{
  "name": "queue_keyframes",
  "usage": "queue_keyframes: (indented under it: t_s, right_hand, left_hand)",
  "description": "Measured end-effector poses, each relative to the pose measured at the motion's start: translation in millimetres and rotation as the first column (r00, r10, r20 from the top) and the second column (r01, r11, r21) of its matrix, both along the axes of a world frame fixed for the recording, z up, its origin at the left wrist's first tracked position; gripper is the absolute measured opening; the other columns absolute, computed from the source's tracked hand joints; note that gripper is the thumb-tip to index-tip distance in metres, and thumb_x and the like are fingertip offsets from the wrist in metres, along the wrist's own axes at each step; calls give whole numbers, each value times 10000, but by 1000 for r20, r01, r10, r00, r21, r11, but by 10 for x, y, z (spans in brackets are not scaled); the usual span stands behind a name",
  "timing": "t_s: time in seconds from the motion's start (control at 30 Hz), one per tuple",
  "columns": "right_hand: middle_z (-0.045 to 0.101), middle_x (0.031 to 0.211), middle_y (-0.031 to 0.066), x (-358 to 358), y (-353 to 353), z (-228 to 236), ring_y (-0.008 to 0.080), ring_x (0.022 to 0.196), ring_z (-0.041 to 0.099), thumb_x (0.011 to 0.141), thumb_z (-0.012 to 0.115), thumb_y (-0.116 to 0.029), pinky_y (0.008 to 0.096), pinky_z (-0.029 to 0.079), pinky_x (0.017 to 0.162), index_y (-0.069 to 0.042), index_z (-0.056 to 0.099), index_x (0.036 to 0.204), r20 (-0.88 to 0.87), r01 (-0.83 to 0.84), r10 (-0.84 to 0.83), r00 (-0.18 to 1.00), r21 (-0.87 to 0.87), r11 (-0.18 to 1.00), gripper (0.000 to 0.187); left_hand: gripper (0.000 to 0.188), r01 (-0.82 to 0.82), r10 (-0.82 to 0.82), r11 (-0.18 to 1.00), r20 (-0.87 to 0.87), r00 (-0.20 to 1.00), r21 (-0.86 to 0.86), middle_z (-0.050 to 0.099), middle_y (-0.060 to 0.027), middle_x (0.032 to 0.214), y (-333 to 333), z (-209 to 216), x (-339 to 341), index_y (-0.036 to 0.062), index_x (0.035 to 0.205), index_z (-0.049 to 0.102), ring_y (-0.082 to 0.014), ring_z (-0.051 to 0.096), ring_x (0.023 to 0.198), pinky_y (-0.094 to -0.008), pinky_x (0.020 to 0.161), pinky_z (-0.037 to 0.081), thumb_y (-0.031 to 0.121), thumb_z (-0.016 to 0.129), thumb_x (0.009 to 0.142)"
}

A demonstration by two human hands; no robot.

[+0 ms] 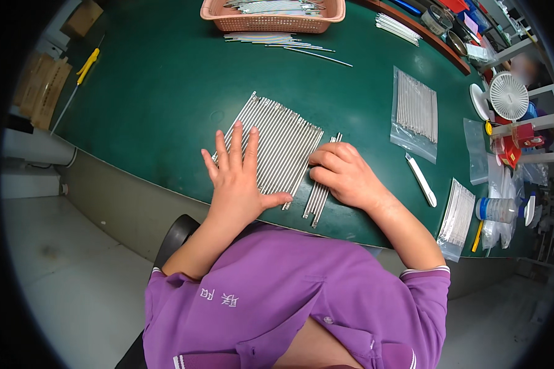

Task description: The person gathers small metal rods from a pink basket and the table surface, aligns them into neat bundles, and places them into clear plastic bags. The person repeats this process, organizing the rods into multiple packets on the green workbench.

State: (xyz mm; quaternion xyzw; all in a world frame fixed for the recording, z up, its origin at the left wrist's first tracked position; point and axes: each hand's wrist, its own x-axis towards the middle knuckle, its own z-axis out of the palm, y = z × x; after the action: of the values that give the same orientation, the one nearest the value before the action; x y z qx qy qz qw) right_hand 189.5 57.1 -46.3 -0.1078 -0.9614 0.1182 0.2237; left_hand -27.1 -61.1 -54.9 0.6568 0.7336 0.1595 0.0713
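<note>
A flat row of thin silver metal rods lies side by side on the green table. My left hand rests spread on the left and near part of this row, fingers stretched out and thumb pointing right. Just right of the row, my right hand is curled over a small group of the same rods, which stick out above and below it. Its fingertips are bent down at the gap between group and row. Whether they pinch a rod is hidden beneath the hand.
A pink basket of rods stands at the far side, loose rods before it. To the right lie a bagged rod bundle, a white cutter, another bundle and a bottle. A yellow-handled screwdriver lies far left.
</note>
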Motion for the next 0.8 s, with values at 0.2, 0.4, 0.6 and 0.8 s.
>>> queue_keyframes:
  t_s: [0.2, 0.4, 0.6, 0.8]
  right_hand:
    - [600, 1078, 35, -20, 43, 4, 238, 1100, 562, 774, 588, -142, 399, 469, 924, -71, 578, 866, 29, -70, 70, 997, 1, 998, 117]
    - [603, 1075, 29, -16, 51, -8, 237, 1097, 563, 772, 591, -138, 396, 468, 921, -77, 582, 866, 48, -75, 76, 996, -20, 997, 113]
    - [605, 1011, 27, -13, 35, -55, 225, 1047, 560, 793, 582, -132, 386, 459, 903, -98, 611, 942, 57, -10, 13, 998, -59, 998, 155]
    - [585, 940, 27, -61, -3, -17, 228, 975, 551, 813, 564, -130, 386, 450, 888, -111, 632, 1027, 101, 49, -38, 994, -106, 993, 226]
  left_hand:
    - [1371, -28, 24, 991, -31, 999, -134, 137, -227, 1589, 83, 110, 76, 60, 1541, 165, -565, 117, 1414, -778, 1030, 149, 623, 852, 497]
    - [1370, -22, 21, 995, -16, 1000, -100, 142, -229, 1586, 61, 72, 58, 57, 1538, 172, -561, 115, 1416, -778, 1030, 152, 624, 853, 493]
    - [1353, 0, 1, 1000, 14, 1000, -30, 146, -234, 1586, 17, -18, 14, 45, 1540, 163, -537, 108, 1430, -765, 1046, 122, 646, 825, 523]
    - [1330, 15, -15, 1000, 16, 1000, -6, 152, -236, 1585, 6, -31, 7, 34, 1537, 164, -531, 109, 1432, -762, 1048, 113, 647, 810, 550]
